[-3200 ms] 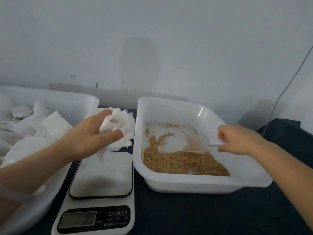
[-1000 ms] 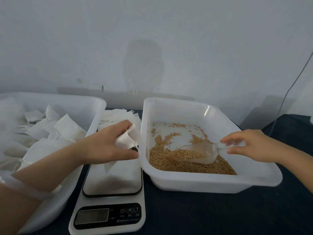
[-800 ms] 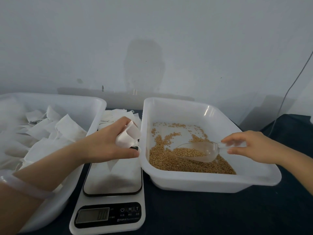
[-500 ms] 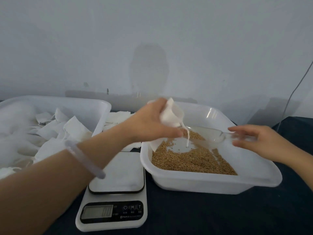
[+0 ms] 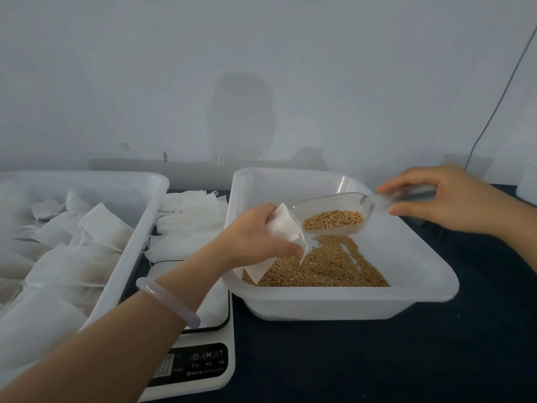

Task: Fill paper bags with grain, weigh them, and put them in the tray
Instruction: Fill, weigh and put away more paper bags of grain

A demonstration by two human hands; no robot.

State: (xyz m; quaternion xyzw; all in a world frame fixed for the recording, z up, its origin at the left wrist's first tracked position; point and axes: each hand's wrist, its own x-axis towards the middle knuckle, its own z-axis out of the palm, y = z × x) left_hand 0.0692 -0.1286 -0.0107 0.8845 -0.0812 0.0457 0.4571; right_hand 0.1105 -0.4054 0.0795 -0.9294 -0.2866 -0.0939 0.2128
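Now: left fingers tight around paper bag, right fingers around scoop of grain.

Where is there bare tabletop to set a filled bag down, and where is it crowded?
Bare: the dark tabletop in front of the grain tub, right of the scale. Crowded: the gap between tub and bag tray, filled by loose bags and the scale.

Both arms bare, left hand and right hand alike, uncovered to the frame edge. Left wrist, just above the scale: one bangle, smooth, round-sectioned, milky translucent with a faint lilac tint, sitting loose. Right hand, well right of the scale: fingers motion-blurred, detail unreadable.
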